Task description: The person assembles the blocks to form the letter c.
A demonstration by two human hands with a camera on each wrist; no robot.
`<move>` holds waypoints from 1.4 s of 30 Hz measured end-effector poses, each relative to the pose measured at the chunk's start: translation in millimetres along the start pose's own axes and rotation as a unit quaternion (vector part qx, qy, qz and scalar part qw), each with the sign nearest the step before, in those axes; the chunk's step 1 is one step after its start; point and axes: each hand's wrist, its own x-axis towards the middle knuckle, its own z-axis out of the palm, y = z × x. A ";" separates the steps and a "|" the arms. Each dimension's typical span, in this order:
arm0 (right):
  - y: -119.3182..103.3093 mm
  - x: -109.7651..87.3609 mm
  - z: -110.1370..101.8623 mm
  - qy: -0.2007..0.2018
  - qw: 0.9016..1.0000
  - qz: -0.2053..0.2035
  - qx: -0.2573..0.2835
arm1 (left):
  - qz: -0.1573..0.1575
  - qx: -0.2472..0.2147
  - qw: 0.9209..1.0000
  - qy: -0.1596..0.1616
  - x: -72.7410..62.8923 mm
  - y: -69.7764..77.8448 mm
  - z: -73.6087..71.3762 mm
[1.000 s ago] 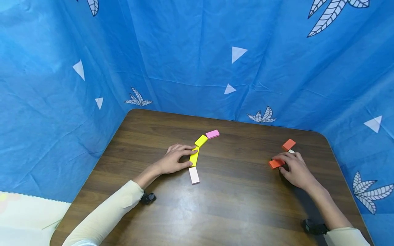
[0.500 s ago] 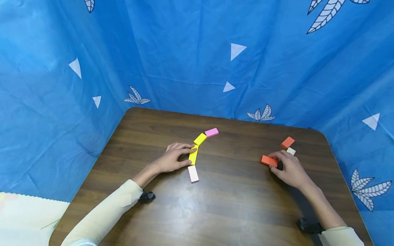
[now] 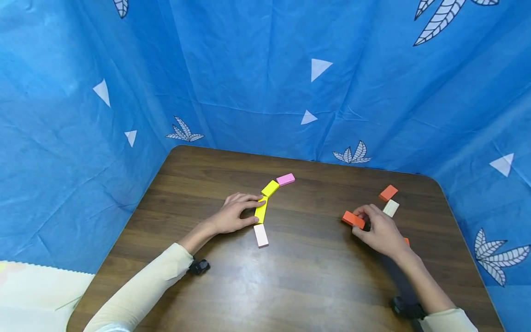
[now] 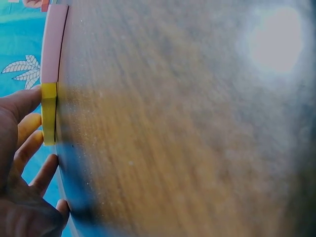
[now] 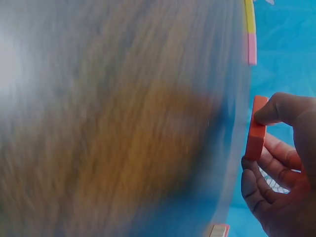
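My left hand (image 3: 235, 214) holds a yellow block (image 3: 261, 210) on the table, thumb near its lower end and fingertips over its upper part. A pale pink block (image 3: 261, 235) lies at its near end. A second yellow block (image 3: 270, 188) and a bright pink block (image 3: 286, 179) continue the curved row beyond it. Over at the right, an orange-red block (image 3: 353, 219) is pinched between thumb and fingers of my right hand (image 3: 379, 230). The right wrist view shows this orange block (image 5: 256, 129) gripped along its sides.
Beyond the right hand lie another orange block (image 3: 388, 192) and a cream block (image 3: 391, 208). A further orange piece (image 3: 407, 240) peeks out beside the right wrist, mostly hidden. The brown wooden table (image 3: 307, 276) meets a blue patterned curtain (image 3: 257, 83) at its back edge.
My right hand has moved left with the orange-red block, away from the other right-hand blocks, uncovering more of the cream block and an orange piece. The left hand stays on the yellow block.
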 end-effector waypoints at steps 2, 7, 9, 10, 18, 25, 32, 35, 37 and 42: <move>-3.8 -0.2 2.8 0.000 1.000 -0.002 0.002 | -0.002 -0.002 1.000 0.000 -0.6 -0.1 -0.1; -12.5 -1.7 9.0 -0.005 1.000 -0.009 0.009 | -0.006 -0.007 1.000 -0.001 -0.9 -1.2 -0.1; -16.2 -2.8 11.6 -0.005 1.000 -0.009 0.007 | -0.005 -0.006 1.000 -0.001 -0.1 -1.4 -0.1; -17.8 -3.4 13.1 -0.005 1.000 -0.008 0.004 | -0.004 -0.005 1.000 -0.002 0.5 -1.4 -0.2; -39.1 -8.9 26.4 -0.017 1.000 -0.004 0.017 | -0.003 -0.002 1.000 -0.006 2.4 -0.5 -0.1; -62.1 -11.5 35.4 -0.027 0.999 -0.015 0.026 | -0.005 -0.006 1.000 -0.002 2.2 -3.1 1.2; -82.7 -16.2 37.7 -0.036 0.999 -0.026 0.021 | -0.007 -0.003 1.000 -0.003 1.9 -3.3 1.2; -87.8 -17.8 44.1 -0.044 0.998 -0.023 0.029 | -0.006 -0.004 1.000 -0.003 2.1 -3.3 1.3; -90.5 -18.8 47.9 -0.048 0.998 -0.022 0.035 | -0.003 -0.005 1.000 -0.003 2.5 -3.0 1.2; -97.3 -17.5 52.7 -0.051 0.997 -0.034 0.040 | 0.000 -0.002 1.000 0.000 2.5 -2.2 1.5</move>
